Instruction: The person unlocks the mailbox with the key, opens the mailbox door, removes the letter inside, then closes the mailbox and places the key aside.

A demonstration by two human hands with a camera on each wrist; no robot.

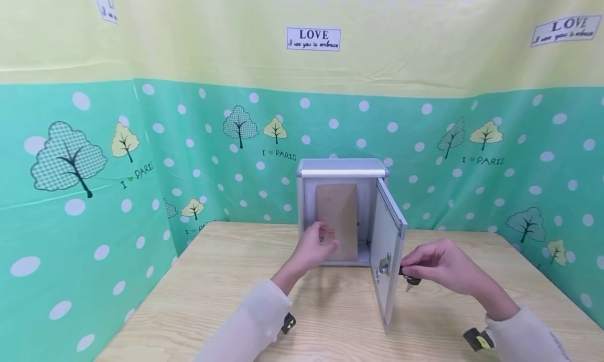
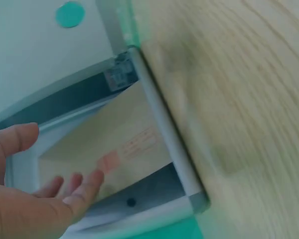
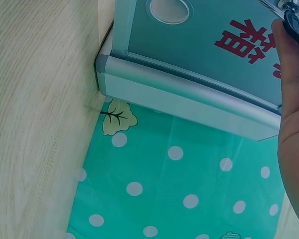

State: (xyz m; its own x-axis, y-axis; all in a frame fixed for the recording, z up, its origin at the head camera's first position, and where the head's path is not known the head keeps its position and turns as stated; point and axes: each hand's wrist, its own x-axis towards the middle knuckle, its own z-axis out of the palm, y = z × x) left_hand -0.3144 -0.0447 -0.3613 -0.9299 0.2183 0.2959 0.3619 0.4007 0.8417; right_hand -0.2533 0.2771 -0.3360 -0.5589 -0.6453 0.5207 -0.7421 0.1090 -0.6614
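A grey metal box [image 1: 344, 165] stands on the table with its door [image 1: 388, 246] swung out. Inside leans a brown envelope [image 1: 342, 210], upright, with red print [image 2: 139, 142] on it in the left wrist view. The left hand [image 1: 315, 245] is at the box opening in front of the envelope, fingers spread and slightly bent, apparently holding nothing. At the outer side of the door, the right hand [image 1: 445, 267] pinches a black-headed key [image 1: 412, 281] at the lock; in the right wrist view the key head [image 3: 295, 30] is by the fingers.
The wooden table [image 1: 226, 278] reaches back to a green and yellow printed curtain [image 1: 264, 183]. Black straps [image 1: 477, 339] show at both sleeves. The door's outer face [image 3: 204, 30] bears red characters and a round disc.
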